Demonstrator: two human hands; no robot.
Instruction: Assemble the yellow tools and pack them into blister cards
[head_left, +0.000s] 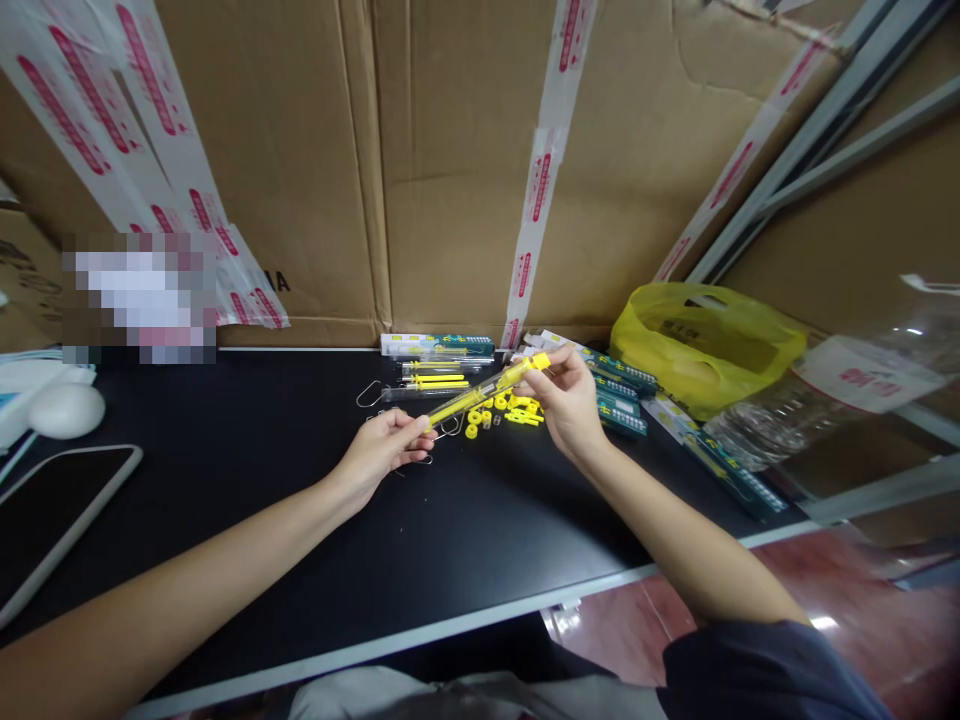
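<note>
Head view: the worker's two hands hold a slender clear tube with yellow inner parts, slanted above the black worktop. The left hand pinches its lower end, thumb against fingers; the right hand, also narrowed, grips it near the yellow cap at the raised end, though exact fingertip contact appears blurred. Small yellow fittings lie near printed cartons.
</note>
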